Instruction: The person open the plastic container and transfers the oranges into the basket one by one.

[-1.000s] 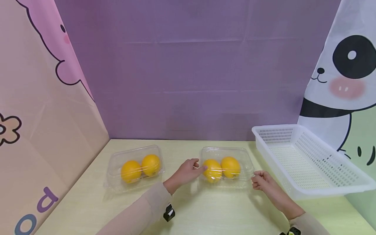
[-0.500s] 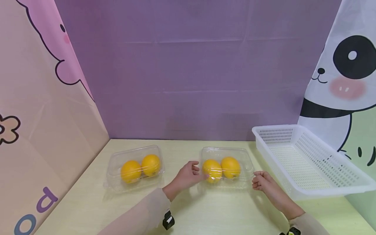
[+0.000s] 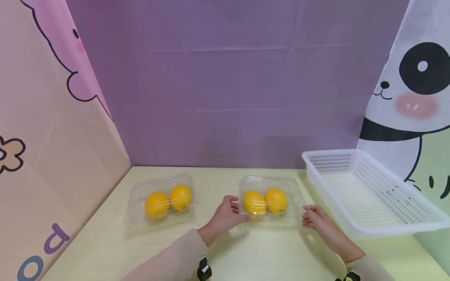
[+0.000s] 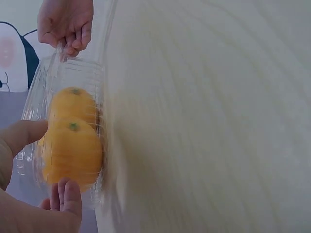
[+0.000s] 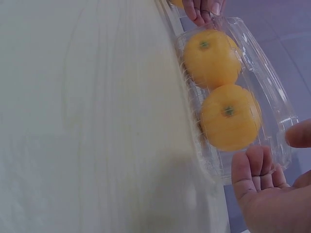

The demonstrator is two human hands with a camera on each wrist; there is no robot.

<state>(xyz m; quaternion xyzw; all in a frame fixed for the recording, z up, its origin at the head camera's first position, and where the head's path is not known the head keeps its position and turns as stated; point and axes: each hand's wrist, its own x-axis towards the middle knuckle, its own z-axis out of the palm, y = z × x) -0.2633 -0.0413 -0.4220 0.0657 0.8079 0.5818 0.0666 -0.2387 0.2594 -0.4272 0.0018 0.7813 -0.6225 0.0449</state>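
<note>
A clear plastic clamshell box [image 3: 295,187] stands at the middle of the table, its lid down over two oranges [image 3: 276,200], which touch each other inside it. At its left end is my left hand [image 3: 225,217], thumb at the front corner and loosely bent fingers beside the end wall. In the left wrist view, a gap shows between that thumb [image 4: 34,130] and the fingers [image 4: 68,194]. My right hand [image 3: 319,222] pinches the box's right front edge; its fingertips meet the clear rim in the left wrist view. Glare hides the lid's exact seam.
Left of my arm sits another clear clamshell box [image 3: 140,190], also holding two oranges [image 3: 157,205]. A white perforated basket [image 3: 342,210] stands on the right, close to my right hand. A purple cloth [image 3: 218,97] hangs behind the wooden table [image 3: 267,253].
My left hand has slid a little toward me along the box's left end, its thumb moving down from over the orange to the front corner. The right hand and box stay put.
</note>
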